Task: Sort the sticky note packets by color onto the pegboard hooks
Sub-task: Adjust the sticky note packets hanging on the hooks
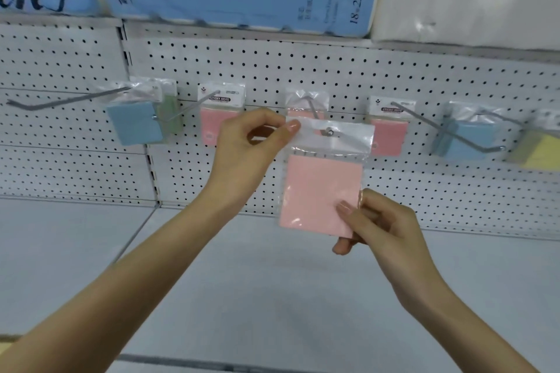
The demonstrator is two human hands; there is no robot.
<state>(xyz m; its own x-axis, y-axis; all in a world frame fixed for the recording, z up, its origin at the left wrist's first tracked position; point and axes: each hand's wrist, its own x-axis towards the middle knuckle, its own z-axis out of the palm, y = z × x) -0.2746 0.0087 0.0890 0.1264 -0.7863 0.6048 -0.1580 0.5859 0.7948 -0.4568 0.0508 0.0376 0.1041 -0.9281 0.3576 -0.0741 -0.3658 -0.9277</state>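
The left hand [251,151] pinches the top left corner of the clear header between thumb and forefinger, with the other fingers curled. The right hand [381,221] pinches the lower right corner of the same pink packet [318,191] between thumb and fingers. The packet hangs between them in front of the pegboard [303,70], and the tip of the middle hook [316,112] shows in its hang hole. It looks barely threaded, so letting go now would probably let it slide off the tip and drop to the shelf [272,281] below. The header film is thin and crinkled. A push at an angle could buckle it or tear the hole, and a hard shove could crumple the hung pink packet [303,110] already at the back of this hook. Counting outward, there are four pink packets: the one held, the one behind it, a left pink packet [212,121] and a right pink packet [388,135]. There are two blue ones, a left blue packet [136,123] and a right blue packet [472,141]. There is one green packet [174,113] and one yellow packet [541,153]. I can make out five hook wires, and the yellow one's hook is hard to see. Blue and green seem to share the leftmost wire, so the sorting looks unfinished there.
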